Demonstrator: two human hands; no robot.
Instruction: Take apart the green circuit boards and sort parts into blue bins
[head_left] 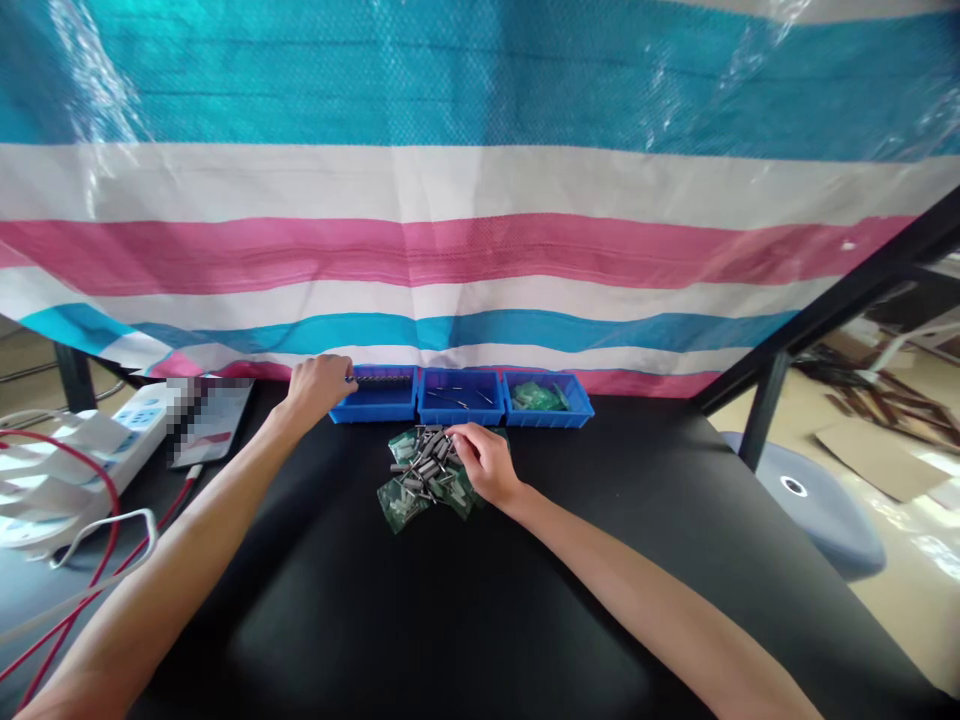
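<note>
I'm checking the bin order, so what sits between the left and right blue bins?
In the head view, the middle blue bin, with a few thin metallic pieces inside, sits there.

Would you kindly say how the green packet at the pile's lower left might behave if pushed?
The green packet looks thin and crinkled, so it's probably floppy. Its shiny film may slide on the black table. Gray rods crowd its far edge and might roll.

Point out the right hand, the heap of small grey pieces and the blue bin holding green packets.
Right hand (487, 466), head view: back of the hand.
Heap (429, 466), head view: grey pieces near its middle.
Blue bin (551, 420), head view: its front wall.
</note>
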